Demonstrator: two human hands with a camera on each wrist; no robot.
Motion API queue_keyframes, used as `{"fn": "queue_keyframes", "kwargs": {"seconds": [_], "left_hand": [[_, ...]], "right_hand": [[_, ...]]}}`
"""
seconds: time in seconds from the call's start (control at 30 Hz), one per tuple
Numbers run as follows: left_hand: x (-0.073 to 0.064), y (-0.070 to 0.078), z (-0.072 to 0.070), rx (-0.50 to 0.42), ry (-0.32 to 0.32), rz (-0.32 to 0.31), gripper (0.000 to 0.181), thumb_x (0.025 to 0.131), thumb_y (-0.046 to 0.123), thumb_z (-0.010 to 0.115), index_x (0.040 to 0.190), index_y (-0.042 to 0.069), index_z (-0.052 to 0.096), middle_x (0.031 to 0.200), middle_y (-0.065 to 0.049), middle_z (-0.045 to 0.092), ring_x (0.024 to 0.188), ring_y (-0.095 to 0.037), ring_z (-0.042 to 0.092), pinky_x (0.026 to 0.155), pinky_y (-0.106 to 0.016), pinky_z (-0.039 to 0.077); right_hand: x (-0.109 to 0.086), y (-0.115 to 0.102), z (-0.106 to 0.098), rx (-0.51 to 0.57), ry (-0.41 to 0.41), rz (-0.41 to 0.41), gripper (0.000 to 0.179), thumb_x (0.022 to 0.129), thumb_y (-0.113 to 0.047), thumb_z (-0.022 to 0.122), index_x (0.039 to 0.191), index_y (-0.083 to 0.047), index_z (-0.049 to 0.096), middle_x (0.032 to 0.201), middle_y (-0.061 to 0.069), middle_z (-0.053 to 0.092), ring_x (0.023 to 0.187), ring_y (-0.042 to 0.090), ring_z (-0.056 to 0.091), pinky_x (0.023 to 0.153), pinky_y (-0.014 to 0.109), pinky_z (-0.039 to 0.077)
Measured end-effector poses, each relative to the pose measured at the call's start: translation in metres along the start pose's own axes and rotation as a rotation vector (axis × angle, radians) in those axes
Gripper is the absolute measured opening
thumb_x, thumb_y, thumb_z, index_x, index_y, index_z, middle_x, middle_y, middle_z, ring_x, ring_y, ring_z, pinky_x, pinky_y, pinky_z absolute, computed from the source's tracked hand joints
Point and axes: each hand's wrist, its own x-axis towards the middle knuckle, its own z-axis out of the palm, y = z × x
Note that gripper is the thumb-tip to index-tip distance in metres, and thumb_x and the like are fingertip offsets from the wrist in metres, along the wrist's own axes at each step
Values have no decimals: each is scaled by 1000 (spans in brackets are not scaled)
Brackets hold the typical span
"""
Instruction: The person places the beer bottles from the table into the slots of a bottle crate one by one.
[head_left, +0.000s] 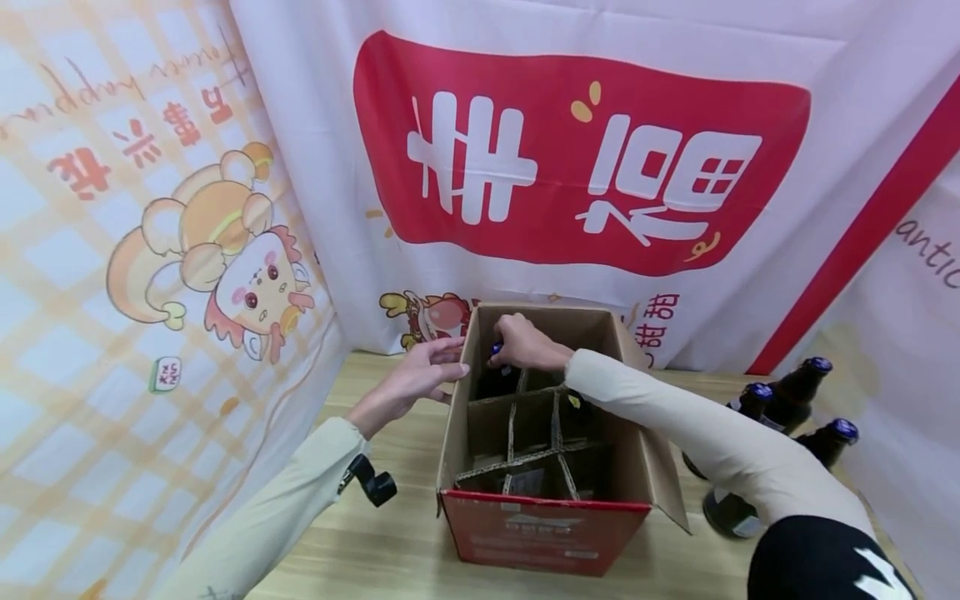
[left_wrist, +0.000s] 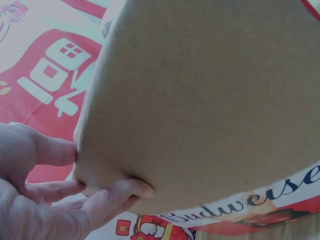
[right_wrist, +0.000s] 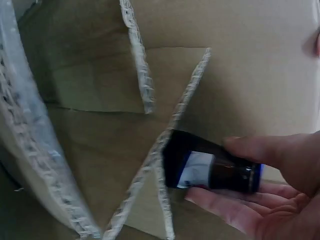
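Inside the corrugated box (head_left: pixel 551 537), the right hand (head_left: pixel 527 343) grips a glass bottle (right_wrist: pixel 197 170); the left hand (head_left: pixel 416 373), uncurled, touches smooth cardboard (left_wrist: pixel 200 100).

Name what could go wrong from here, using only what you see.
The bottle in the right hand might snag on the slanted divider right beside it. In the head view, the right sleeve overlaps the standing bottles; if it is that close, it could knock one over.

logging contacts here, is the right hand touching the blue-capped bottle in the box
Touching: the right wrist view shows the right hand with its thumb against one side of the bottle and fingers along the other.
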Motion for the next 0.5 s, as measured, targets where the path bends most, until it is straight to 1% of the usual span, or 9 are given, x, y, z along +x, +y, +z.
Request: {"fn": "queue_keyframes", "kwargs": {"seconds": [0.07,0.13,0.23,0.27,0.37,0.47,0.5], "left_hand": [[0,1,0,9,8,-2,63,104,11,61,162,4,36,162,-24,41,137,-43,54,86,-44,65],[1,2,0,12,9,-6,63,104,11,61,162,5,36,163,-23,41,137,-43,54,86,-44,64],[3,1,1,12,6,-11,64,104,11,62,162,5,36,163,-24,40,136,-43,55,86,-44,64],[3,0,1,12,6,-12,64,104,11,62,162,5,36,163,-24,40,136,-43,55,86,-44,65],[5,-1,2,17,7,-13,64,104,11,61,162,5,35,163,-25,40,135,-43,55,86,-44,65],[5,-1,3,20,5,-17,65,104,11,61,163,5,34,163,-25,39,136,-43,55,86,-44,65],[5,-2,3,22,3,-18,65,104,11,61,163,5,34,163,-25,39,136,-43,55,87,-44,64]], "right_hand": [[1,0,0,-18,-22,-7,37,86,-12,86,67,-7,54,56,-1,48,51,8,45,50,22,38],[2,0,-1,-17,-28,-6,35,86,-12,87,69,-6,57,58,0,50,52,9,47,51,22,39],[1,5,-1,-4,-33,-17,29,86,-14,87,75,-4,62,63,2,56,55,10,50,52,23,42],[5,14,3,2,-31,-37,29,86,-17,88,78,-5,63,65,2,58,56,10,51,52,24,43],[5,19,3,8,-45,-54,26,87,-19,87,82,-6,66,69,3,61,57,10,54,53,26,47],[5,22,2,23,-67,-49,26,88,-22,87,82,-7,66,68,2,60,57,11,54,53,27,48],[2,16,-3,31,-77,-29,25,88,-19,86,82,-5,66,68,3,60,58,13,55,54,28,49]]}}
